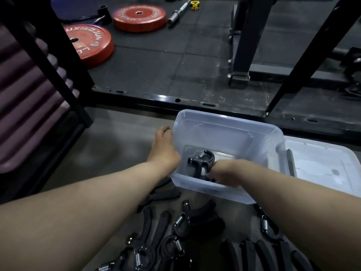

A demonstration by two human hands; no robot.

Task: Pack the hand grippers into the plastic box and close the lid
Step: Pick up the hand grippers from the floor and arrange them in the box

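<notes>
Progress: early, by estimate. One hand gripper (202,160) inside the plastic box (230,119), low against the near wall, spring end up. Many loose grippers (181,222) not yet packed, spread on the floor just in front of the box, several touching or overlapping. Lid (322,163) off, flat on the floor just right of the box; closing not yet begun.

Right hand (224,171) down inside the box at the gripper's handles; fingers blurred behind the cloudy wall, apparently wrapped round a handle. Left hand (164,145) against the box's left outer wall, probably steadying; fingers mostly hidden, cannot tell whether curled or flat.

Gripper: black moulded handles, steel coil spring, round adjuster knob at one side. Box: translucent, nothing else made out inside.
</notes>
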